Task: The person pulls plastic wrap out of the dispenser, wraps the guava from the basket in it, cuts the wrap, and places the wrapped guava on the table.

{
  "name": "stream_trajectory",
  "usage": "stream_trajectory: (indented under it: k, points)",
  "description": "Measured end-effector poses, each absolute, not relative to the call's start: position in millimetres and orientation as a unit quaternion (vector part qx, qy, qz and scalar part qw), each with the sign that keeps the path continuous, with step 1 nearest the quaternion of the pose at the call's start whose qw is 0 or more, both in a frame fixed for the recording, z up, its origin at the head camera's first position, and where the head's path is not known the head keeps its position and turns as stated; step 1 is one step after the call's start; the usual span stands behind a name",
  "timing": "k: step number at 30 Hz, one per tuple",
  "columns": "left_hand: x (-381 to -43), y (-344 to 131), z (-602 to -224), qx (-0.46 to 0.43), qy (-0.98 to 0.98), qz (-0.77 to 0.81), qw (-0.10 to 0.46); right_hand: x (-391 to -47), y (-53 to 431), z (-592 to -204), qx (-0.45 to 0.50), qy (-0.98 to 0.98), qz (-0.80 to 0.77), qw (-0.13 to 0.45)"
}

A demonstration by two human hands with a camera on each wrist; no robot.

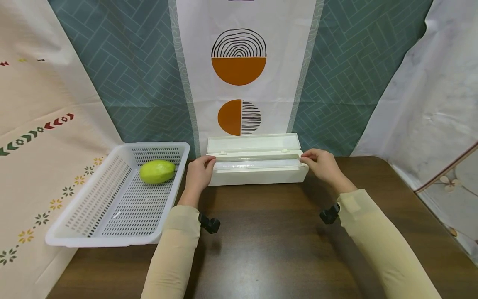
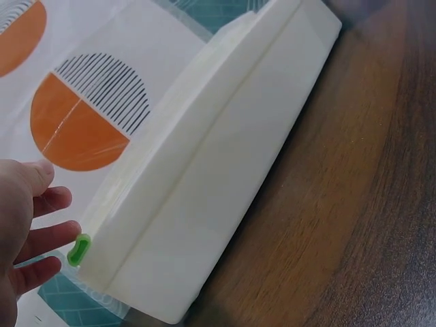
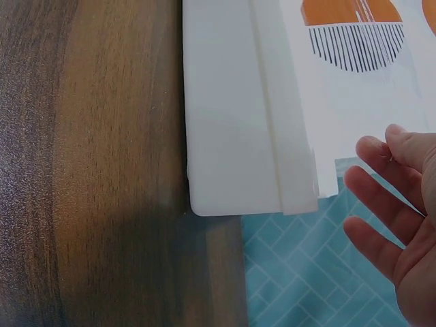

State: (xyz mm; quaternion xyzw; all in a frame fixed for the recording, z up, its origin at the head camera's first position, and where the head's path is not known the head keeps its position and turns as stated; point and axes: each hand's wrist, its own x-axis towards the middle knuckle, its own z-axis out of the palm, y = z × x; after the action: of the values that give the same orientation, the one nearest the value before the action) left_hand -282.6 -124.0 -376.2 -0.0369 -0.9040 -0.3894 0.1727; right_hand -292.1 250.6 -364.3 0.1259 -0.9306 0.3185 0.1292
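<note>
A long white cling film dispenser box (image 1: 257,177) lies on the table in front of the wall cloth, its lid (image 1: 254,143) tipped up at the back. Clear cling film (image 1: 255,164) stretches across its opening. At the left end, my left hand (image 1: 198,176) pinches the film between thumb and forefinger; the other fingers (image 2: 46,240) are spread beside a small green tab (image 2: 79,250) on the box end. My right hand (image 1: 322,165) pinches the film at the right end, thumb and forefinger together, remaining fingers (image 3: 381,204) loosely bent.
A white perforated basket (image 1: 52,241) stands on the left of the brown table (image 1: 261,249), holding a yellow-green oval fruit (image 1: 157,171). A patterned cloth (image 1: 142,83) hangs right behind the box. Marbled white sheeting (image 1: 448,104) hangs on the right.
</note>
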Motion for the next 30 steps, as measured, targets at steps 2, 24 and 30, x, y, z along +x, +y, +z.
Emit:
stream_trajectory:
  k: [2,24,30]
  points:
    - [-282.6,-124.3,-375.8,-0.038,-0.903,-0.391,0.173,-291.6,250.4,-363.3,0.126,-0.930,0.319,0.128]
    - [-282.6,-123.0,-371.4,-0.037,-0.886,-0.420,0.193,-290.0,253.4,-356.9,0.111,-0.925,0.344,0.118]
    - [-280.4,-122.7,-369.6,-0.035,-0.884,-0.425,0.193,-287.9,253.4,-355.3,0.105,-0.925,0.347,0.112]
